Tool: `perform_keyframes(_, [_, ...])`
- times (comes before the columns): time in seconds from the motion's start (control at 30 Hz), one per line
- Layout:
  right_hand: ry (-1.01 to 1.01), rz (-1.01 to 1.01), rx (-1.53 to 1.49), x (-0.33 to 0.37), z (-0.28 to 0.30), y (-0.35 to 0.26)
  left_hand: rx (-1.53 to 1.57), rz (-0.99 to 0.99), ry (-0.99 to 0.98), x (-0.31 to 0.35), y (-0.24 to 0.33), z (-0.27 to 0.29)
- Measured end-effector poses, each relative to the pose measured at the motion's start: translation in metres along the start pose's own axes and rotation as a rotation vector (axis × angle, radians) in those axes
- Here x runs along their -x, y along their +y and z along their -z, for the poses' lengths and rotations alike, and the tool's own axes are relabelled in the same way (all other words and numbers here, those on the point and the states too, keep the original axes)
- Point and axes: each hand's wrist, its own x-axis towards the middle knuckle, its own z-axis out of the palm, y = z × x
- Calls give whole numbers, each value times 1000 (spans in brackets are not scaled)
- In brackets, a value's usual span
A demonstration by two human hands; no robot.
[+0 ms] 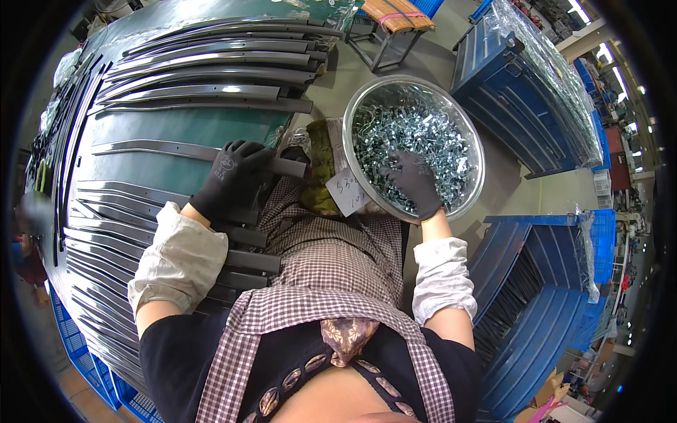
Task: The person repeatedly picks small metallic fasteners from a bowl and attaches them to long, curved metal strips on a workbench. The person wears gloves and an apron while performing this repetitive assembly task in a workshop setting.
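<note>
My left hand (236, 173), in a dark work glove, is closed around a long black strip (159, 146) near its right end, over the green table top (190, 125). The strip's end pokes out past my fingers toward the table's edge. To the right, my right hand (412, 182), gloved alike, reaches into a clear round tub (474, 127) heaped with small shiny metal clips (405, 130). Its fingers are down among the clips, so their tips are hidden. I cannot tell whether they pinch a piece.
More black strips lie in rows on the table, beyond (233, 60) and nearer (120, 233). A handwritten paper tag (347, 192) hangs by the tub. Blue metal bins (529, 106) stand at the right, one holding dark strips. A wooden-topped stool (396, 15) is at the back.
</note>
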Motion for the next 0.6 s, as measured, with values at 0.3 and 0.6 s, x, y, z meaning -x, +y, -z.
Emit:
perform_keyframes(0.3, [-12, -81, -50, 4, -9, 19, 60, -30, -13, -2, -5, 2])
perform_keyframes(0.6, [-70, -94, -63, 20, -14, 41, 89, -3, -26, -5, -6, 4])
